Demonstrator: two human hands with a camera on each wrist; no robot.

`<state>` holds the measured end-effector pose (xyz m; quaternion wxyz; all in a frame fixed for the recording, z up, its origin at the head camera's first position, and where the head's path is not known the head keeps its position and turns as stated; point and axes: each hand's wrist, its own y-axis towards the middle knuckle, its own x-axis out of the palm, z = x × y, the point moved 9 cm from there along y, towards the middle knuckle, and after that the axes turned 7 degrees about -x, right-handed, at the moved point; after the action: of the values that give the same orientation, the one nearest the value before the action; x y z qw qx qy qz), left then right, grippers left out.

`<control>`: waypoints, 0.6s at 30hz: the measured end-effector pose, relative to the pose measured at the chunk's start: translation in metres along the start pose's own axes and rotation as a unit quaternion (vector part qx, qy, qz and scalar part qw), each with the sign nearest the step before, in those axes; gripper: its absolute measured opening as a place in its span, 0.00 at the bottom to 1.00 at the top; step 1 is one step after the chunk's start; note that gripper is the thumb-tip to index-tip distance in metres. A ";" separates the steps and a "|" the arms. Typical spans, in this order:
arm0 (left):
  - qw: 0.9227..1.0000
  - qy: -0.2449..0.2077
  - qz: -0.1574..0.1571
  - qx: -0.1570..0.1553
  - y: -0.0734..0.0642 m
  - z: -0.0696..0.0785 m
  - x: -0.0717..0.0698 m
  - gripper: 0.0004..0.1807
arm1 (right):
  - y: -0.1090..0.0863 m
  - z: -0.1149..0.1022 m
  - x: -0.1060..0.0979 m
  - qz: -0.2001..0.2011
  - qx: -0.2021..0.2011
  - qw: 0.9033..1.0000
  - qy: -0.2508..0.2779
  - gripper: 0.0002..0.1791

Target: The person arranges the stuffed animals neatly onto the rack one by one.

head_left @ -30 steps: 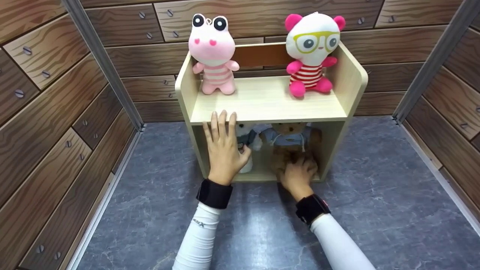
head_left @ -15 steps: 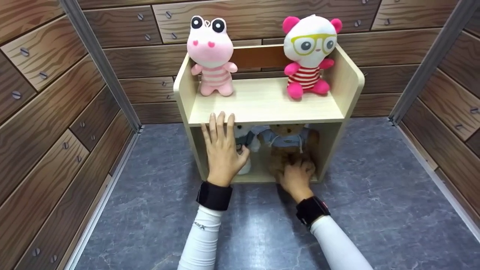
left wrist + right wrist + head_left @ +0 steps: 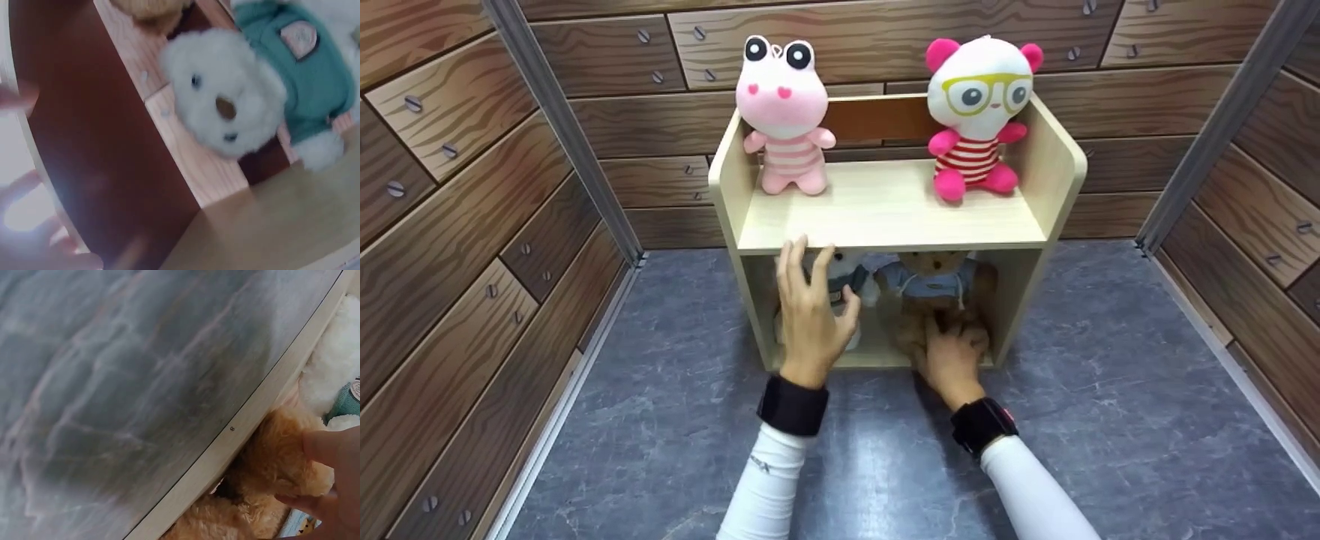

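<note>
A brown teddy bear (image 3: 934, 283) in a light blue top sits at the right of the shelf's lower compartment. My right hand (image 3: 952, 356) reaches in at its lower body, and in the right wrist view the thumb and a finger grip its fur (image 3: 281, 455). A white teddy bear (image 3: 230, 95) in a green top sits at the left of the same compartment. In front of it is my left hand (image 3: 811, 322), its fingers spread and slightly bent, fingertips right at the front edge of the middle board. That hand holds nothing and partly hides the white bear.
The two-tier wooden shelf (image 3: 885, 225) stands on a grey marbled floor (image 3: 675, 420). On its upper board are a pink frog-eyed plush (image 3: 791, 142) at left and a panda plush (image 3: 979, 120) with yellow glasses at right. Wood-patterned walls (image 3: 457, 247) enclose the space.
My left hand has come down slightly off the board's edge, and its fingers, straight before, are now more bent. My right hand stays at the brown bear's lower body.
</note>
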<state>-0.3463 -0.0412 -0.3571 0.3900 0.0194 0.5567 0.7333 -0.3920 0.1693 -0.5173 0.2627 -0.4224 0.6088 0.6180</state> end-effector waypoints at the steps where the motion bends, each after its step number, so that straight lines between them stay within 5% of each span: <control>1: 1.000 -0.022 0.021 0.006 -0.004 0.003 -0.003 0.25 | 0.000 0.000 0.000 0.000 -0.001 1.000 -0.003 0.35; 4: 0.999 -0.044 0.017 0.006 -0.017 0.006 0.004 0.12 | 0.000 0.001 0.001 -0.003 0.000 1.000 0.005 0.34; 7: 0.996 -0.019 -0.085 -0.020 -0.032 -0.003 0.035 0.11 | 0.002 0.003 0.001 -0.012 0.003 1.000 0.005 0.34; 12: 0.957 0.031 -0.276 -0.087 -0.069 -0.034 0.090 0.27 | 0.002 0.003 0.006 -0.051 0.009 0.999 0.009 0.34; 15: 0.933 0.033 -0.339 -0.120 -0.087 -0.049 0.109 0.33 | 0.002 0.003 0.008 -0.065 0.013 0.998 0.016 0.33; 18: 0.919 0.035 -0.367 -0.136 -0.098 -0.057 0.120 0.34 | 0.003 0.003 0.005 -0.055 0.011 0.998 0.011 0.33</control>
<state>-0.4018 -0.0086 -0.5089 0.6113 -0.2651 0.4327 0.6073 -0.3976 0.1707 -0.5207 0.2946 -0.4590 0.5942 0.5912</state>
